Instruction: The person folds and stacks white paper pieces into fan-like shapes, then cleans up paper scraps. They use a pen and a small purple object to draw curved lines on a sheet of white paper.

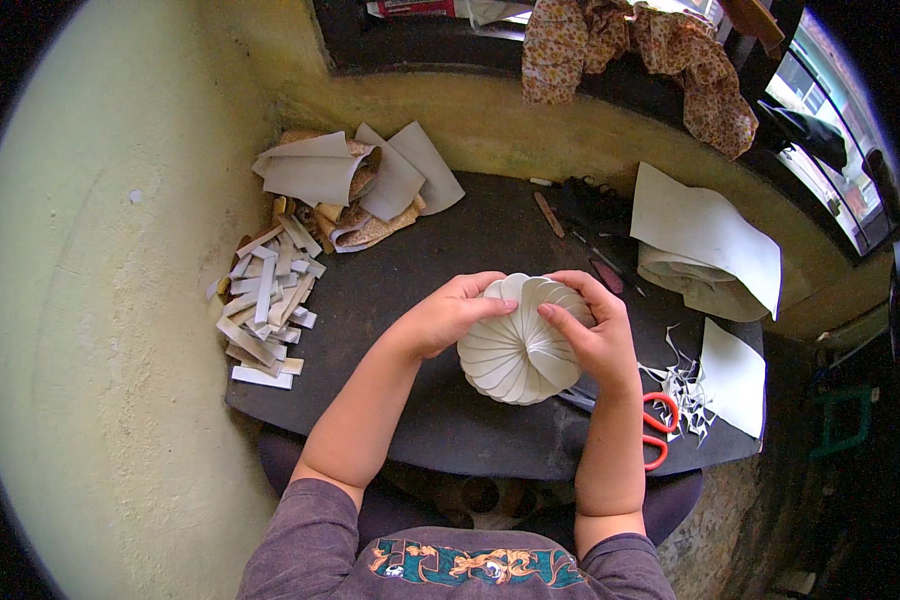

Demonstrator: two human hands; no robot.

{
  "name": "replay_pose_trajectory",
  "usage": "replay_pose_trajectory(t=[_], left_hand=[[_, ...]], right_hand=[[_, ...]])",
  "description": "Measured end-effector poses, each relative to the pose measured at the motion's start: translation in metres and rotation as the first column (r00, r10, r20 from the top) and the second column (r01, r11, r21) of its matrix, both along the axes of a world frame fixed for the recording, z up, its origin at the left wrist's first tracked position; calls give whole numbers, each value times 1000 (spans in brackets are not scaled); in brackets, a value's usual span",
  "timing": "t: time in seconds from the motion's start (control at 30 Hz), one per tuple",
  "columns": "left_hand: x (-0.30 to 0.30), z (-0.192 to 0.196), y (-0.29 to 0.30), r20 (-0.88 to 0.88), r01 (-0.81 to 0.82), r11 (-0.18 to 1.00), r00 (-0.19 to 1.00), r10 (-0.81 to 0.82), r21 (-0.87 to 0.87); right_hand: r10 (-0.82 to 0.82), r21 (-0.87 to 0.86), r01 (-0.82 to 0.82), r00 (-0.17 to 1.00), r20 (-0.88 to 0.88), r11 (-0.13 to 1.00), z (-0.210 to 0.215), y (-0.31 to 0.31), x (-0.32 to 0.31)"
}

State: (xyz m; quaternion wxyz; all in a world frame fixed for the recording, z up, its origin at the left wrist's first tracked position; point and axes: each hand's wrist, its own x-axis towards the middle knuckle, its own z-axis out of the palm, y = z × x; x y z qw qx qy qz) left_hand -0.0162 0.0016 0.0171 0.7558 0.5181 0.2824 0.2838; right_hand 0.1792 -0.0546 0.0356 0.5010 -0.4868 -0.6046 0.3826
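Between my two hands is a round white rosette of overlapping petal-like discs [515,358], fanned about a centre point. My left hand [452,312] grips its upper left edge, thumb on the face and fingers mostly hidden behind. On the upper right edge, my right hand [600,325] holds it the same way, its thumb pressing on the petals. The rosette is tilted toward me above the dark table. Red-handled scissors [658,415] lie beside my right forearm, their blades partly hidden by the arm and rosette.
The black table [400,270] meets the wall. At left sits a pile of white strips [265,300], with folded sheets [400,175] behind. A rolled white sheet [705,240], paper scraps [680,390] and a white piece [735,380] lie right. A brown stick [548,214] lies at the back.
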Motion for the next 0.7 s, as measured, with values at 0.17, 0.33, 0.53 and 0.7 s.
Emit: replay_pose_trajectory(t=[0.17, 0.33, 0.53, 0.7], left_hand=[[-2, -6, 3, 16, -10, 999, 1000, 11, -39], [-1, 2, -1, -58, 5, 996, 998, 0, 85], [-5, 6, -3, -56, 35, 989, 998, -27, 144], [-6, 6, -3, -66, 50, 990, 997, -41, 133]], right_hand=[[74, 124, -75, 997, 10, 989, 0, -1, 2], [74, 134, -84, 994, 77, 987, 4, 0, 4], [73, 41, -77, 994, 85, 996, 4, 2, 3], [76, -49, -75, 997, 9, 996, 3, 1, 5]])
